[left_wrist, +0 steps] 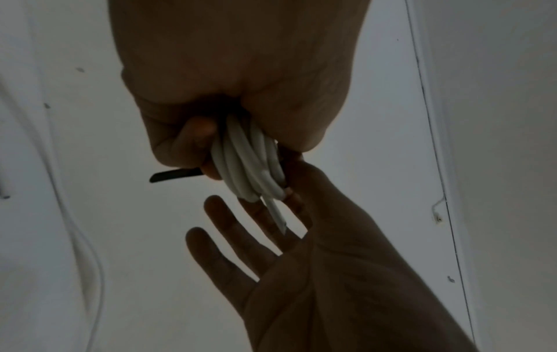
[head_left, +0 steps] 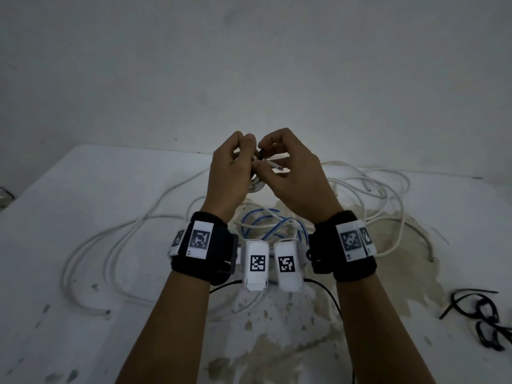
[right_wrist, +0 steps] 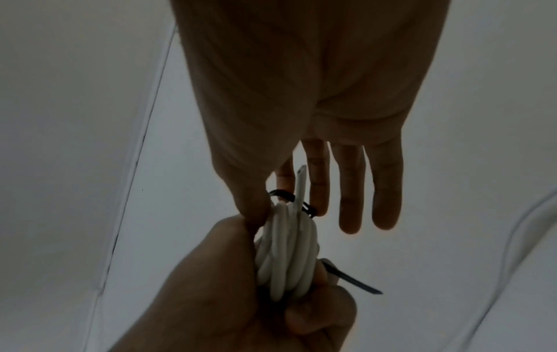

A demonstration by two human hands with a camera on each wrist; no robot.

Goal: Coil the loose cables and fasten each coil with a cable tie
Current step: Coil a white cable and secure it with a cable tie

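Gripping of the white cable coil (head_left: 256, 181) is done by the left hand (head_left: 231, 173), fingers curled round it, above the bench (head_left: 83, 217). A black cable tie (right_wrist: 289, 198) looped over the coil is pinched by the right hand's (head_left: 293, 173) thumb and forefinger; its other fingers are held straight. No readable writing is seen, only square coded markers on the wrist bands (head_left: 200, 239). Loose white cables (head_left: 116, 245), a blue cable (head_left: 266, 220) and spare ties (head_left: 487, 320) lie below. The tie's head is hidden.
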